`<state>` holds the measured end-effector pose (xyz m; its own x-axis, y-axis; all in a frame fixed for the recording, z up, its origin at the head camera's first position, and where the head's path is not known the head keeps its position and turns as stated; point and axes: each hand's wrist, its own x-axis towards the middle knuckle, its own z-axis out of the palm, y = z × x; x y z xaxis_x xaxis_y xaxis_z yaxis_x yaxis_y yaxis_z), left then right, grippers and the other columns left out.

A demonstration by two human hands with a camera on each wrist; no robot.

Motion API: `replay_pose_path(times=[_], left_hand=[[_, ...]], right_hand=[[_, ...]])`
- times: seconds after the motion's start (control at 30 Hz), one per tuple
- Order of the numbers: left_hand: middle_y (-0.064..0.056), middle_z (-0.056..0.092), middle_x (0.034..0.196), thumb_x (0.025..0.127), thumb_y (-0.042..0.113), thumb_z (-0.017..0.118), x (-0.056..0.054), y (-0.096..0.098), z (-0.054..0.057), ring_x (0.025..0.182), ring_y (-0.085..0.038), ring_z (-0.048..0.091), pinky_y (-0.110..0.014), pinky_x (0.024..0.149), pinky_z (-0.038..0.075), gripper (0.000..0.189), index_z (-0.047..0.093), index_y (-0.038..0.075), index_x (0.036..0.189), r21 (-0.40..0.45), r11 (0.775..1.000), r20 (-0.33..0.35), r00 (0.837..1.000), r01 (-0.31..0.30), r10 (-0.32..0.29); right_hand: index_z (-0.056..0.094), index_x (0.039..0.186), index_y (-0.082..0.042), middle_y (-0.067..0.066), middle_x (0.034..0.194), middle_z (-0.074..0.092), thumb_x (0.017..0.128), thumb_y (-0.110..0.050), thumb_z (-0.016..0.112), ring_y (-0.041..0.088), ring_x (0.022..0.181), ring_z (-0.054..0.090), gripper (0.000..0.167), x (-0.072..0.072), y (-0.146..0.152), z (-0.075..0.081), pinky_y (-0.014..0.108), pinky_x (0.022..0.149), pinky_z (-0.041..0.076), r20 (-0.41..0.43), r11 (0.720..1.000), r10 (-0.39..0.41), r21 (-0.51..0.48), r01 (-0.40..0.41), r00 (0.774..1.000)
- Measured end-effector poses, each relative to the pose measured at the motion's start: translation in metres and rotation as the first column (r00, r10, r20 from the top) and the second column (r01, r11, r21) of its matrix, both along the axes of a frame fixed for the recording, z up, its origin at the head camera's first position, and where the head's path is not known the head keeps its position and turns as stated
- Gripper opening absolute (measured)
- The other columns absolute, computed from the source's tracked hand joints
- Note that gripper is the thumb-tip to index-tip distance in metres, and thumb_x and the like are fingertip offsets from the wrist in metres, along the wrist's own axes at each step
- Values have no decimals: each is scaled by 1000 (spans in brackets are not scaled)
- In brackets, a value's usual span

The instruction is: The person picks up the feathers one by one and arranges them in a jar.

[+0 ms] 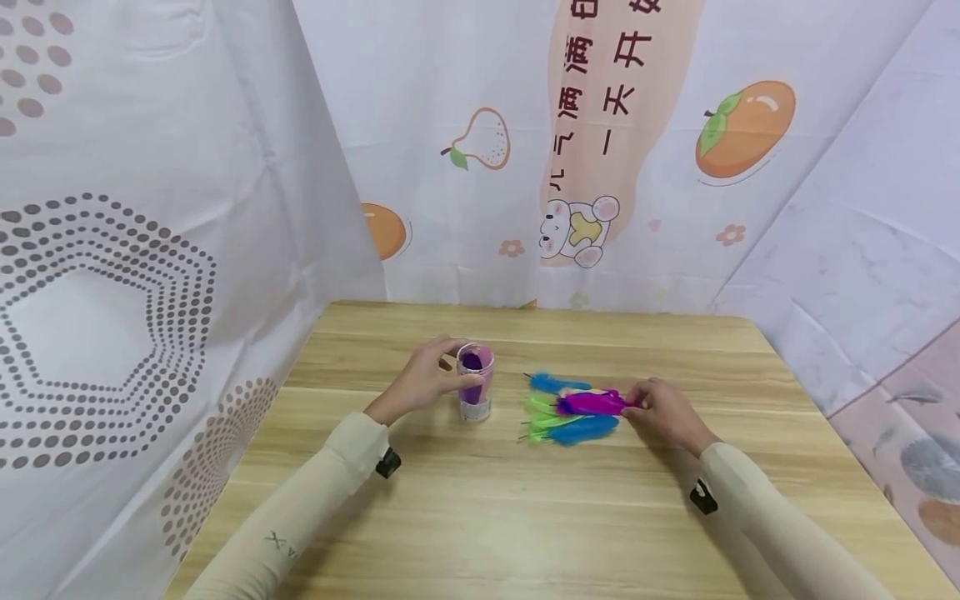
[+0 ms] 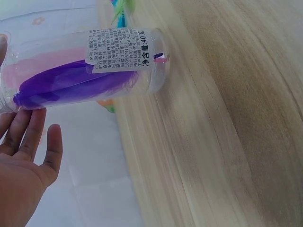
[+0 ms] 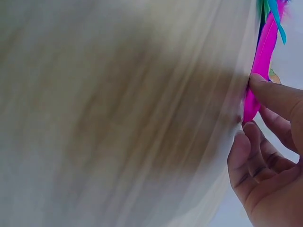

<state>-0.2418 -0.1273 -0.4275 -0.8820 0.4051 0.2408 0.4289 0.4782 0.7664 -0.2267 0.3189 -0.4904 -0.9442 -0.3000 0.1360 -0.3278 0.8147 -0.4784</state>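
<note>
A clear plastic jar [image 1: 475, 410] with a printed label stands upright on the table. Purple [image 2: 61, 87] and pink feathers show through its wall. Around its upper part, my left hand [image 1: 427, 375] holds it, thumb in front and fingers at the back. To the right of the jar lies a loose pile of feathers: blue [image 1: 583, 429], lime green [image 1: 542, 408] and magenta [image 1: 596, 403]. The tip of the magenta feather [image 3: 265, 52] is pinched between thumb and fingers of my right hand [image 1: 667, 410]. In the right wrist view the pile is mostly cut off.
A wood-grain table [image 1: 480, 517] bears everything. Behind it hangs a white printed curtain [image 1: 450, 233], with more patterned cloth [image 1: 97, 333] along the left side and on the right. Both wrists wear a small black device.
</note>
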Motion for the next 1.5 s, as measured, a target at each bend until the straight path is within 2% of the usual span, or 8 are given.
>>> replay_pose_path(times=[0.13, 0.33, 0.67, 0.93, 1.2, 1.37, 1.5], left_hand=[[5, 66, 117, 85, 40, 86, 0, 1, 0, 106, -16, 60, -38, 89, 55, 57, 67, 19, 135, 1, 1000, -5, 1000, 8, -8], [5, 65, 116, 85, 38, 86, -1, 0, -1, 105, -16, 59, -38, 88, 55, 57, 67, 18, 134, 5, 1000, -14, 1000, 13, -13], [5, 65, 116, 85, 39, 86, -2, 0, -1, 105, -16, 59, -38, 88, 55, 56, 68, 17, 134, 7, 1000, -17, 1000, 12, -12], [4, 65, 118, 86, 37, 86, 0, 0, 0, 106, -16, 59, -37, 88, 55, 56, 67, 16, 134, 3, 1000, -10, 1000, 9, -9], [4, 65, 119, 86, 40, 85, 0, 0, 0, 107, -16, 59, -37, 89, 55, 57, 67, 17, 134, 4, 1000, -9, 1000, 11, -11], [3, 65, 119, 85, 39, 86, 0, 0, 1, 106, -17, 60, -37, 89, 55, 57, 67, 16, 134, 1, 1000, -8, 1000, 10, -10], [2, 66, 120, 85, 39, 86, 0, 0, 1, 106, -17, 60, -38, 89, 55, 57, 67, 15, 134, 2, 1000, -13, 1000, 12, -12]], right_hand=[[71, 86, -13, 0, 86, 65, 91, -10, 79, 16, 77, 60, 10, 2, 2, 2, 32, 67, 53, 16, 1000, -3, -14, 3, 1000], [73, 92, -12, -4, 82, 68, 96, -11, 75, 14, 75, 59, 4, 2, 3, 6, 31, 69, 50, 57, 999, -16, -36, 18, 998], [76, 95, -8, 0, 86, 71, 99, -13, 70, 15, 74, 57, 9, 1, 5, 11, 34, 68, 48, -28, 999, -47, -26, 46, 999], [75, 102, -4, 4, 90, 73, 102, -15, 67, 15, 77, 62, 14, 2, 7, 15, 34, 67, 51, -33, 997, -58, -52, 57, 998], [77, 103, -5, 2, 89, 74, 97, -11, 72, 16, 75, 59, 10, -1, 9, 19, 29, 61, 47, -91, 996, -70, -62, 65, 993], [78, 103, -7, 2, 89, 75, 98, -15, 73, 16, 76, 60, 11, 0, 9, 20, 28, 61, 47, -109, 993, -89, -83, 81, 990], [77, 112, -4, 5, 93, 76, 98, -16, 72, 17, 78, 63, 19, 1, 10, 22, 28, 63, 49, -107, 992, -90, -98, 80, 990]])
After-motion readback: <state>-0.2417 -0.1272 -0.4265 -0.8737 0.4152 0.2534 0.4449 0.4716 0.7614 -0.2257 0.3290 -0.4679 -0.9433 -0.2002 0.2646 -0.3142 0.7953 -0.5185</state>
